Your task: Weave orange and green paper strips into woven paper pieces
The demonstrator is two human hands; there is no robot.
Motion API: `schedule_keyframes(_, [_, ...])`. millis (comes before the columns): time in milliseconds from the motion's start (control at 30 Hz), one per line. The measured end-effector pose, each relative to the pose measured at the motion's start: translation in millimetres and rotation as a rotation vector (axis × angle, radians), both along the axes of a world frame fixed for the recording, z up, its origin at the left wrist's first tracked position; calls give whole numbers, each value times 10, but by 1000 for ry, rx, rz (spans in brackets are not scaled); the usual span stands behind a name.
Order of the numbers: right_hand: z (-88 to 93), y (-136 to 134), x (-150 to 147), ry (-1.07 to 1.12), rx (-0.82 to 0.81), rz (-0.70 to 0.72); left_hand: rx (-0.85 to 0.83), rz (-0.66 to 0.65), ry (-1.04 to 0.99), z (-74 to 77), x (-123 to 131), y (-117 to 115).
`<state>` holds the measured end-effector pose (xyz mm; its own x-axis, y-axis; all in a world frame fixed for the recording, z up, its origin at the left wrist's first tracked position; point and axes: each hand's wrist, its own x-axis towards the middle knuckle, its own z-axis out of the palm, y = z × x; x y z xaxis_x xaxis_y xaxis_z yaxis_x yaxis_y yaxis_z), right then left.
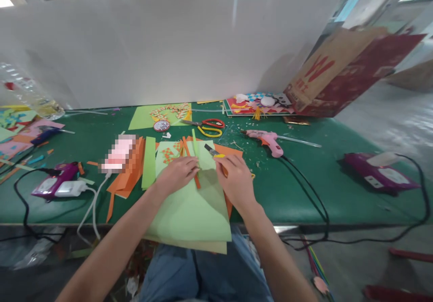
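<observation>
Light green paper sheets (196, 211) lie before me, overhanging the table's front edge. My left hand (179, 172) rests on them, fingers closed at crossed paper strips: an orange strip (186, 147) and a light green strip (195, 141). Which strip the fingertips pinch is hard to see. A woven orange-and-green paper patch (170, 154) shows just beyond that hand. My right hand (236, 178) is closed around a small yellow-handled cutter (219, 155), its dark blade pointing up and left, close to the green strip. Most of the handle is hidden by the fingers.
Scissors (204, 123) and a pink glue gun (265, 140) lie beyond my hands. Orange paper (126, 171) is at left, near a purple power strip (56, 182). Another purple power strip (379, 171) and a paper bag (324, 74) stand right. A white panel (169, 44) rises behind.
</observation>
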<state>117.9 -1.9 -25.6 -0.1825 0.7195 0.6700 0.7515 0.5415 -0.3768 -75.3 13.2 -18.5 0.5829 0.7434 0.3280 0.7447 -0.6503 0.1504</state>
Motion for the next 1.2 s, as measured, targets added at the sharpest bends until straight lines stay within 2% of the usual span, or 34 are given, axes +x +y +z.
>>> schedule_keyframes(100, [-18, 1, 36, -13, 14, -86, -33, 43, 0, 18, 24, -16])
schedule_keyframes(233, [-72, -21, 44, -75, -79, -171, -47, 34, 3, 40, 37, -35])
schedule_keyframes(467, [-101, -35, 40, -130, -196, -151, -54, 21, 3, 74, 49, -81])
schedule_keyframes(900, [10, -75, 35, -232, -360, -165, -63, 4, -1, 56, 54, -79])
schedule_keyframes(1200, [-124, -52, 74, -200, -317, -178, -61, -23, 15, 15, 58, -1])
